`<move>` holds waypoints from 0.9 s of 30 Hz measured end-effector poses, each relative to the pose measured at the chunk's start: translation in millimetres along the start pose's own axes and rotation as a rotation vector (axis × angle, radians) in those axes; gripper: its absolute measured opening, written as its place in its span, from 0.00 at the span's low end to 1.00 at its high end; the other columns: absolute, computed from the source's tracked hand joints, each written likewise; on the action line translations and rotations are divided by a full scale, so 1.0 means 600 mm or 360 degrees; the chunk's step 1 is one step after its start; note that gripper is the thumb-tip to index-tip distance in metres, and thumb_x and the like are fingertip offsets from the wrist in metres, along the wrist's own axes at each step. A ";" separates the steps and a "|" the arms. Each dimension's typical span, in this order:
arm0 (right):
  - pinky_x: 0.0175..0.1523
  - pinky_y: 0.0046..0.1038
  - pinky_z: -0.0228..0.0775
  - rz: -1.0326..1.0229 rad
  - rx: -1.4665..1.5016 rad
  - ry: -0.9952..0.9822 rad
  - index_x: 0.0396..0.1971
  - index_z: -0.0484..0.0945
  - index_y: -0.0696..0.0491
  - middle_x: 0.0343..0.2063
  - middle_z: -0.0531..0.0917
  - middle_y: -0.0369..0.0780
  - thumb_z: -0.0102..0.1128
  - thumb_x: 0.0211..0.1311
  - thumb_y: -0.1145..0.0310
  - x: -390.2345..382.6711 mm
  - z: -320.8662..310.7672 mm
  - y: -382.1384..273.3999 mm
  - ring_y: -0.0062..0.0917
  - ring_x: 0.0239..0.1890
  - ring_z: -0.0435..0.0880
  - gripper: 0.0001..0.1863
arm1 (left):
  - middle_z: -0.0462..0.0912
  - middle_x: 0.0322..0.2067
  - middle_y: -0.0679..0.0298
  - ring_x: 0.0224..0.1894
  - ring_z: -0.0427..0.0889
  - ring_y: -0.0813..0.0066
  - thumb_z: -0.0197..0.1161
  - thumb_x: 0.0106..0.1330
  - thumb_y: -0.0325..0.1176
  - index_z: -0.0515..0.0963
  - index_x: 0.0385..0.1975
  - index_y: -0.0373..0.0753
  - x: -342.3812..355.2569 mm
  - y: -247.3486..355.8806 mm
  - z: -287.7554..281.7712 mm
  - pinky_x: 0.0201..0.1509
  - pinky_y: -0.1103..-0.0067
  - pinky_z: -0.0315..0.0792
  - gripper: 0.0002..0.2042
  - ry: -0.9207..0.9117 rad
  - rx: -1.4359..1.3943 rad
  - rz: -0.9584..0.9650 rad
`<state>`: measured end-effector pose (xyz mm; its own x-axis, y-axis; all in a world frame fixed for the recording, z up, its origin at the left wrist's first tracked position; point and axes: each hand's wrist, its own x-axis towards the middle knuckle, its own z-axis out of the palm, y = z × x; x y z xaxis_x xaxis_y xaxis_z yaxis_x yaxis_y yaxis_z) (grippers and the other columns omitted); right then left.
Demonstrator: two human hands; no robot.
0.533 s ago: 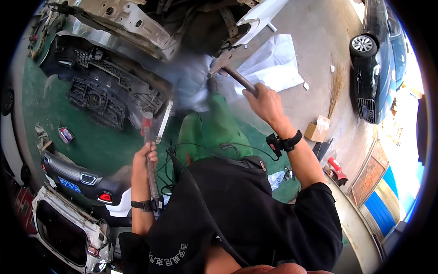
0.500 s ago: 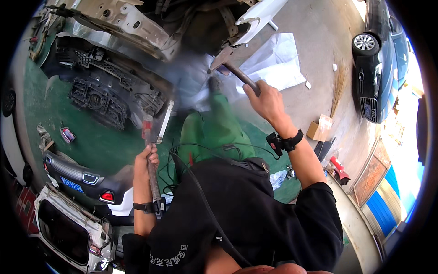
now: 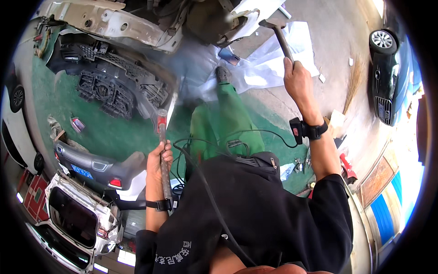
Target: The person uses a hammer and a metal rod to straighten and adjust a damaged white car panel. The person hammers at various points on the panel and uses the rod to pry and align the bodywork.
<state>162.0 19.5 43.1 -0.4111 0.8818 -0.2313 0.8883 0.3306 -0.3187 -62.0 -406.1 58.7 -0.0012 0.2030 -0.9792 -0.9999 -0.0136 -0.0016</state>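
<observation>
My right hand (image 3: pixel 299 84) is closed on the handle of a hammer (image 3: pixel 283 40), raised beside the edge of a white car body panel (image 3: pixel 248 25) at the top. My left hand (image 3: pixel 159 157) grips a long metal bar (image 3: pixel 165 178) with a red upper end, held upright beside my body. Above my green trouser legs, a plastic sheet (image 3: pixel 292 55) lies on the floor, and a phone (image 3: pixel 228 56) rests on it. Black cables (image 3: pixel 269 131) run across my lap and around my wrists.
A stripped car front (image 3: pixel 137 32) spans the top. A removed black bumper (image 3: pixel 105 86) lies left, a rear bumper (image 3: pixel 91 169) and white tailgate (image 3: pixel 70 219) lower left. A dark car (image 3: pixel 385 86) stands right, near a straw broom (image 3: pixel 352 86) and cardboard box (image 3: pixel 336 118).
My right hand has raised the hammer upward and to the right. My left hand and bar sit slightly farther right in the picture, and the surroundings have shifted as the view moved.
</observation>
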 end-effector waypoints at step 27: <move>0.32 0.47 0.71 -0.0390 0.0079 -0.0349 0.24 0.73 0.61 0.19 0.79 0.54 0.49 0.66 0.51 0.013 0.011 -0.066 0.51 0.25 0.80 0.25 | 0.68 0.29 0.66 0.22 0.65 0.83 0.55 0.68 0.33 0.68 0.43 0.32 0.018 -0.018 0.085 0.22 0.87 0.63 0.11 -0.0061 0.0393 -0.0006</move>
<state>122.6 11.2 48.1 -0.6505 0.6827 -0.3329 0.7487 0.5024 -0.4326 -51.8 -354.0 58.7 0.0065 0.2398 -0.9708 -0.9729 0.2258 0.0493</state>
